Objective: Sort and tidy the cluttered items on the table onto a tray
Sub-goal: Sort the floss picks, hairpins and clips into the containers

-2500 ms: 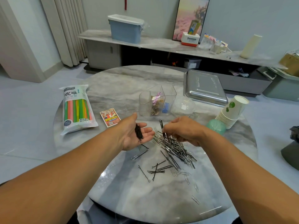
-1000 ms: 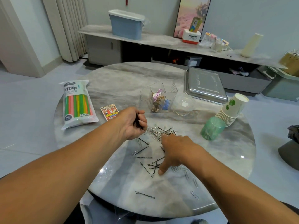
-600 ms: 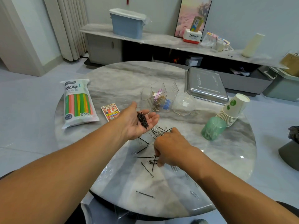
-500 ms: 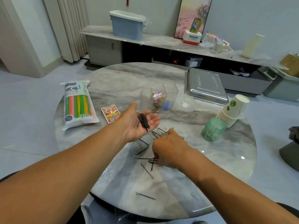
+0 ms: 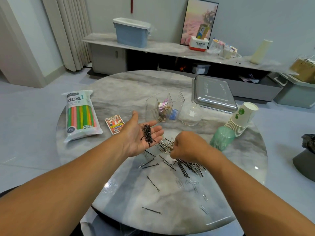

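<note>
Left hand (image 5: 136,137) lies palm-up with straight fingers, cradling a bundle of black hairpins (image 5: 147,134) just beside the clear organizer (image 5: 164,106), while right hand (image 5: 186,145) curls fingers into the hairpin-and-paperclip heap (image 5: 172,147); whether it pinches anything is hidden

A blue bin (image 5: 132,32) with a white lid sits on the low marble-topped cabinet (image 5: 109,56) (curtain (image 5: 72,31) to its left), beside a framed pink picture (image 5: 198,19) and a Panasonic box (image 5: 199,43).
</note>
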Demonstrator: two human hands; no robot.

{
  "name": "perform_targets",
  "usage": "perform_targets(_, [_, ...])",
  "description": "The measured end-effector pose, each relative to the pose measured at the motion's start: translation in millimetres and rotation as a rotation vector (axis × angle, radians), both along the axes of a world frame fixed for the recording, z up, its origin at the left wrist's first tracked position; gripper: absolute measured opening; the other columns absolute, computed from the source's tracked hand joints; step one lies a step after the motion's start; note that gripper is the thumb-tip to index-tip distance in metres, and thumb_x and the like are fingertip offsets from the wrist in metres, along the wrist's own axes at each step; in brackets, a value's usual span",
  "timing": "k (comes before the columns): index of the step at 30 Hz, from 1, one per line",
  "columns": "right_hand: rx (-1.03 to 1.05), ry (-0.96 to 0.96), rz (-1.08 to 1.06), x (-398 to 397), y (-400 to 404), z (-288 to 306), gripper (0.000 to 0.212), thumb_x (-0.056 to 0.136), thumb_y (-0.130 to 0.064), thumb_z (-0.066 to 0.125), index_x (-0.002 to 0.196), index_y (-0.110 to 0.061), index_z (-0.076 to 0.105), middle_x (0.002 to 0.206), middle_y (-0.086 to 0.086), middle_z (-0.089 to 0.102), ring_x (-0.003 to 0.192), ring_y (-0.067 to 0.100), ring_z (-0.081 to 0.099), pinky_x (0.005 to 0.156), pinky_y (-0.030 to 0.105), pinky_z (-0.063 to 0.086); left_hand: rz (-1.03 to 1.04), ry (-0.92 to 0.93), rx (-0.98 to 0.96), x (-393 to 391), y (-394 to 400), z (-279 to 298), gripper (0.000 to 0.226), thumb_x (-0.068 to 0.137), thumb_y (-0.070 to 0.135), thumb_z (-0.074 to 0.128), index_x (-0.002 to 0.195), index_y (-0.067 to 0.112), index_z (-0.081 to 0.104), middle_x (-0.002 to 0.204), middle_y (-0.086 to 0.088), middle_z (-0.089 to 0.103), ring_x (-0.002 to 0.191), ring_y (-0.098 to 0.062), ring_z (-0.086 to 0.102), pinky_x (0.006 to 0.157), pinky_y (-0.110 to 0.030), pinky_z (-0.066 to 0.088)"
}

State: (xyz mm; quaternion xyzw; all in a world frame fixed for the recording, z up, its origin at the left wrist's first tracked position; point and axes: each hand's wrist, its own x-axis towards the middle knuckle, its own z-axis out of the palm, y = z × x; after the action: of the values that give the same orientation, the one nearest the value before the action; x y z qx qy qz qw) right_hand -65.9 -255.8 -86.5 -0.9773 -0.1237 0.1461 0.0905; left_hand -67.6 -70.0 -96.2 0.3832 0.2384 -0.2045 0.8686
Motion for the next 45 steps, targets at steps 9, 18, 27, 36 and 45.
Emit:
perform_targets(9, [0.705,0.264,-0.253,-3.2,13.1,17.9,0.015,0.08,-0.009,0.08,0.07,-0.009,0.069,0.055,-0.005,0.069,0.047,0.002,0.061,0.043,0.013,0.045,-0.164,0.01,0.032,-10.3,-17.9,-5.3,0.091,0.094,0.077,0.02,0.128,0.0,0.055,0.103,-0.021,0.073,0.079,-0.033,0.074,0.063,-0.042,0.061])
perform_targets(18, [0.974,0.335,-0.409,-2.0,22.7,19.7,0.01,0.092,0.0,0.071,0.101,0.0,0.072,0.084,0.018,0.076,0.058,0.012,0.07,0.051,0.018,0.056,-0.162,0.001,-0.039,-10.6,-21.2,-3.5,0.078,0.101,0.065,0.024,0.118,-0.002,0.061,0.074,-0.011,0.056,0.055,-0.02,0.052,0.057,-0.031,0.054])
perform_targets(27, [0.196,0.16,-0.026,5.3,-5.6,7.6,0.019,0.076,-0.02,0.088,0.092,-0.021,0.078,0.08,-0.009,0.073,0.074,0.008,0.068,0.07,0.024,0.056,-0.056,0.051,0.133,1.2,-8.6,3.5,0.02,0.1,0.031,0.06,0.094,0.012,0.056,0.058,0.002,0.048,0.041,-0.003,0.04,0.034,-0.013,0.033])
perform_targets(36, [-0.158,0.084,0.175,-7.0,15.8,-20.5,0.009,0.081,-0.015,0.08,0.087,-0.01,0.074,0.085,0.006,0.073,0.083,0.026,0.07,0.07,0.035,0.059,0.071,0.109,0.005,3.1,-5.3,6.4,0.037,0.107,0.041,0.043,0.09,0.009,0.052,0.057,-0.002,0.046,0.038,-0.008,0.046,0.035,-0.015,0.039])
perform_targets(45, [-0.358,0.037,0.302,-16.7,31.1,-21.3,0.032,0.087,-0.012,0.067,0.067,-0.015,0.042,0.072,0.0,0.046,0.057,0.013,0.042,0.048,0.026,0.033,0.032,0.073,-0.046,-6.2,-5.2,6.7,0.069,0.102,0.061,0.031,0.116,-0.002,0.056,0.09,-0.02,0.066,0.096,-0.035,0.071,0.067,-0.046,0.064])
